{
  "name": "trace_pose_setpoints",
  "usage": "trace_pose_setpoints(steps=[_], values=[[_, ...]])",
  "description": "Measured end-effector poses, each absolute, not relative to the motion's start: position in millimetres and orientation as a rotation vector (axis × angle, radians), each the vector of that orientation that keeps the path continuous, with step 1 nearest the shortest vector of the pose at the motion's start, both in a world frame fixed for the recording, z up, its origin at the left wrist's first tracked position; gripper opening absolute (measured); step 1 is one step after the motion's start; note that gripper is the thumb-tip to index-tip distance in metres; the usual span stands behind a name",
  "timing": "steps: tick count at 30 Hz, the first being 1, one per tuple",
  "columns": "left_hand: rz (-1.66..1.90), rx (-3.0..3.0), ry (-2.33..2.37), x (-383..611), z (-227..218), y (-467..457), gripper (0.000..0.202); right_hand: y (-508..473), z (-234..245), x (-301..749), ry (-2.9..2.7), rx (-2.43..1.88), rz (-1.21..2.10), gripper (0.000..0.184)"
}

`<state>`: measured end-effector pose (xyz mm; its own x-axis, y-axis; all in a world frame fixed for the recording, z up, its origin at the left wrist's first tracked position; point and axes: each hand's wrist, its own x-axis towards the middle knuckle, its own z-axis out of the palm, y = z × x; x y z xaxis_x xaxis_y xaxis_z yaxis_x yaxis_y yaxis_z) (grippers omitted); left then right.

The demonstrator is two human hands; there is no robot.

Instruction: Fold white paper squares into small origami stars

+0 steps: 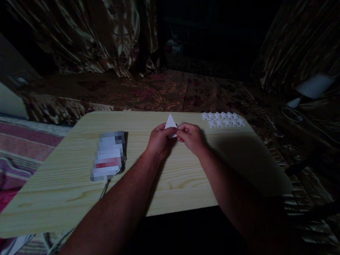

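A small white piece of folded paper (pixel 171 121), its top shaped like a triangle, is held up above the far middle of the wooden table (pixel 183 183). My left hand (pixel 158 140) pinches it, thumb across its lower front. The fingers of my right hand (pixel 192 136) are closed at the paper's lower right edge, their tips close to my left thumb. The lower part of the paper is mostly hidden by my fingers. To the right, near the table's far corner, several small white folded paper pieces (pixel 223 119) lie in two rows.
A phone-like device (pixel 108 156), blurred out, lies on the table's left with a white cable (pixel 104 188) running off the near edge. Beyond stand patterned curtains (pixel 126 25). A striped cover (pixel 3 135) lies at left, a white lamp-like object (pixel 315 86) at right.
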<state>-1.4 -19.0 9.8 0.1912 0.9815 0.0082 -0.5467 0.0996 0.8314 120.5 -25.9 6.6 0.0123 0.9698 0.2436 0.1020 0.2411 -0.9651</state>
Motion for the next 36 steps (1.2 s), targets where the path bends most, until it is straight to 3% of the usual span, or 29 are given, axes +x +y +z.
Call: trace_pose_setpoints(steps=[15, 25, 36], values=[[1.283, 0.675, 0.763, -5.6, 8.1, -13.5, 0.017, -27.9, 7.6, 119.0, -1.49, -1.081, 1.017, 0.016], [1.51, 0.391, 0.732, -34.3, 19.4, 2.1, 0.014, -33.1, 8.6, 118.9, -1.509, -1.146, 1.096, 0.013], [1.311, 1.028, 1.001, -10.8, 7.0, -14.0, 0.024, -26.4, 6.2, 129.0, -1.3, -1.174, 1.003, 0.018]])
